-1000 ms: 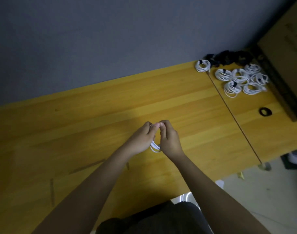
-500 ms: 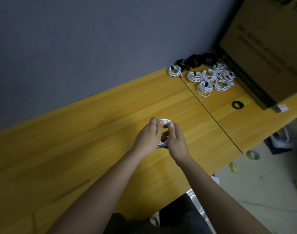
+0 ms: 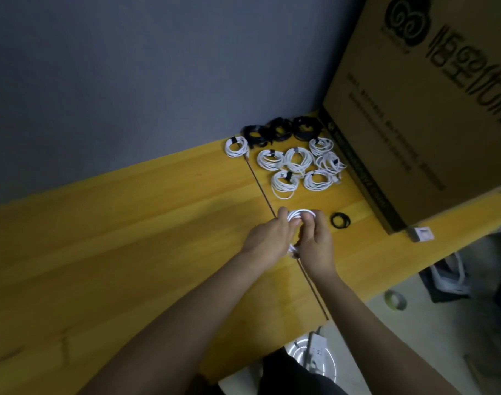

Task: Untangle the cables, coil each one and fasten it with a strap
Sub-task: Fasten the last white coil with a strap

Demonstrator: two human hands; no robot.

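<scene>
A coiled white cable (image 3: 300, 214) is held between both hands just above the yellow wooden table (image 3: 129, 238). My left hand (image 3: 268, 239) grips its left side and my right hand (image 3: 314, 246) grips its right side, fingers curled over the loops. Most of the coil is hidden by the fingers. A small black strap ring (image 3: 340, 220) lies on the table just right of my right hand. Several white cable coils (image 3: 295, 163), each bound with a black strap, lie together further back.
Black cable coils (image 3: 280, 131) sit against the grey wall behind the white ones. A large cardboard box (image 3: 420, 109) stands on the table at the right. A seam (image 3: 260, 183) runs across the tabletop. A tape roll (image 3: 395, 300) and a power strip (image 3: 314, 349) lie on the floor.
Both hands have carried the white coil to the right, across the seam and nearer the black strap ring. The view has swung right, bringing the cardboard box into sight.
</scene>
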